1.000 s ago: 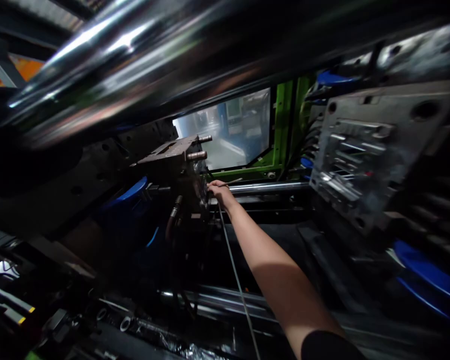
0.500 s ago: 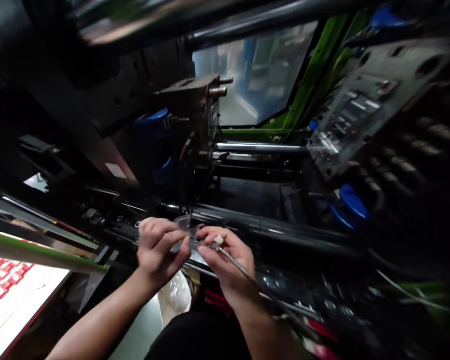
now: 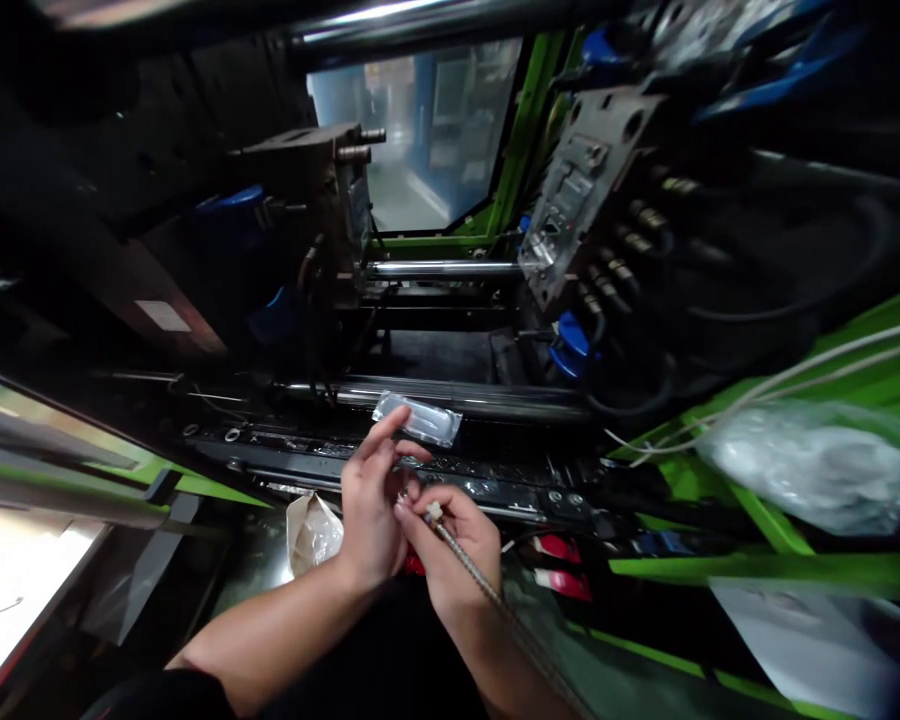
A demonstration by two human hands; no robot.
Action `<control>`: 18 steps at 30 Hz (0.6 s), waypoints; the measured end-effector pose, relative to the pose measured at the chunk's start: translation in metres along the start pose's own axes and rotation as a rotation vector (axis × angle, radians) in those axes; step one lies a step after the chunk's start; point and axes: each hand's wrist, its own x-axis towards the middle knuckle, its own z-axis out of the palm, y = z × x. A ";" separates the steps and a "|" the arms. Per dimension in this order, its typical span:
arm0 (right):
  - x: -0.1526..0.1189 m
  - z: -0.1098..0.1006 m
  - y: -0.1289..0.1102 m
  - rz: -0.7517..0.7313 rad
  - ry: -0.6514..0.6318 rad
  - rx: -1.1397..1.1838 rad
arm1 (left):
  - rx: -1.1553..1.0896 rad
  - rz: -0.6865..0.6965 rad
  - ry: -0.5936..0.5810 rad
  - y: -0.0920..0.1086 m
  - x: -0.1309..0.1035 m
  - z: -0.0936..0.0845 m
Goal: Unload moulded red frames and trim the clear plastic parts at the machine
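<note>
My right hand (image 3: 461, 545) is closed round a braided hose or cable (image 3: 465, 562), with a small white fitting (image 3: 433, 510) at its upper end. The braid runs down over my right wrist to the bottom edge. My left hand (image 3: 371, 505) is beside it, index finger stretched out and the others loosely bent. Its lower fingers meet the right fingertips, where a tiny piece is too small to make out. Just beyond the left index fingertip is a clear plastic packet (image 3: 424, 422) with a pale flat object inside; whether the finger touches it is unclear.
A steel mould half (image 3: 577, 195) with hoses is at right; another mould block (image 3: 307, 180) with pins is at left. Steel bars (image 3: 450, 392) cross between them. Red-and-white pieces (image 3: 562, 565) sit below, and a plastic bag (image 3: 810, 465) lies on the green frame.
My left hand has opened and its index finger has straightened. The clear packet now shows beyond its fingertips. My right hand keeps the braided line. The view has shifted to the right.
</note>
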 end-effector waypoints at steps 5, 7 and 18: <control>-0.001 -0.016 -0.012 -0.057 -0.067 0.111 | 0.126 0.296 0.029 -0.002 -0.008 -0.006; 0.004 -0.023 -0.025 -0.131 -0.034 0.184 | 0.213 0.428 -0.073 -0.005 -0.014 -0.013; 0.012 -0.047 -0.051 -0.165 0.054 0.083 | 0.224 0.033 -0.230 0.015 0.003 -0.029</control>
